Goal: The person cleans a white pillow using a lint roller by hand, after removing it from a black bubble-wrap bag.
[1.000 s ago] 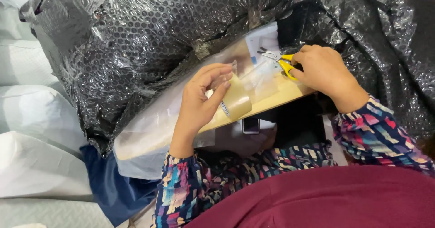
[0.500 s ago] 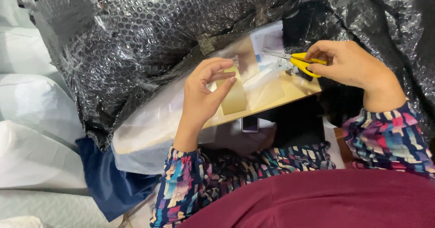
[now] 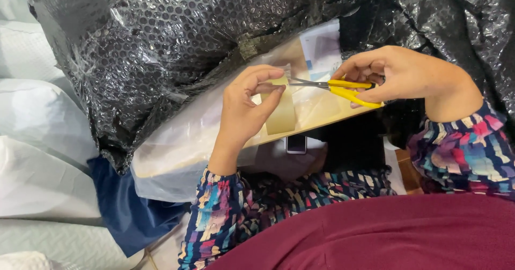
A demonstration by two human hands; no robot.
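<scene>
strip of tan packing tape [image 3: 282,109]: pulled taut, hanging down over the wrapped parcel's near edge. left hand [image 3: 244,111]: grip pressed together, thumb and fingers pinching the strip's top end. yellow-handled scissors [image 3: 335,87]: blades at the tape's upper end, beside the left fingertips; right hand [image 3: 399,77] grip closed through the handles. flat parcel in clear film [image 3: 177,146], tan board inside, pale rectangular label [image 3: 322,47] at its far corner. black bubble wrap [image 3: 177,39] draped behind. dark phone [image 3: 296,144] under the parcel's near edge.
</scene>
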